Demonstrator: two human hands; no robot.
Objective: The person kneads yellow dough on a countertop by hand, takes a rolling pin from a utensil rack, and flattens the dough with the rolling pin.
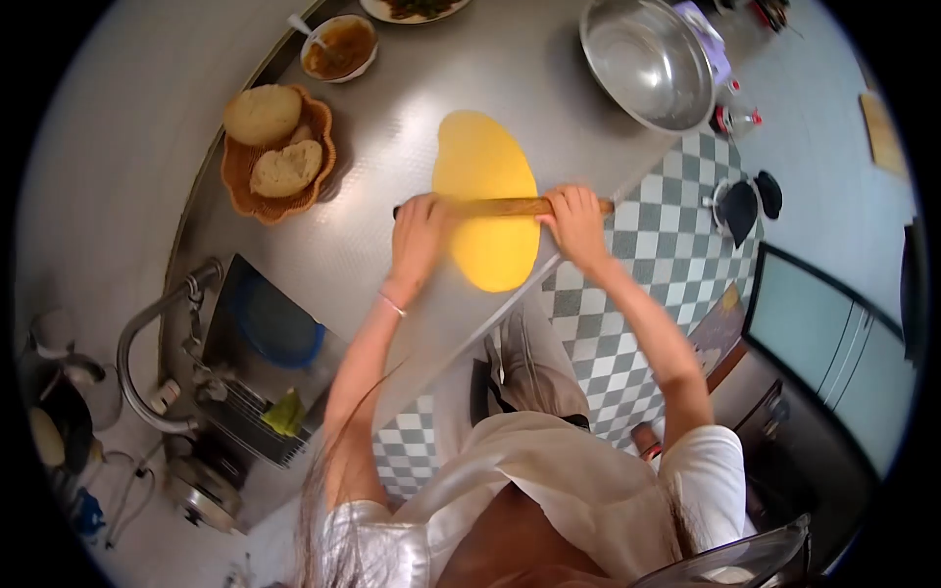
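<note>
A flat, oval sheet of yellow dough [480, 157] lies on the metal counter near its front edge. Across it rests a wooden rolling pin [500, 207], lying roughly left to right over the middle of the sheet. My left hand [419, 235] is closed on the pin's left part, at the dough's left edge, slightly blurred. Around the pin's right part, just past the dough's right edge, curl the fingers of my right hand [575, 223]. Both ends of the pin stick out a little beyond my hands.
A wicker basket [235, 171] with bread stands at the left, a bowl of sauce [365, 59] and a plate [459, 8] at the back. A metal basin [647, 64] is at the back right. The sink [235, 323] and faucet [127, 343] are at the lower left.
</note>
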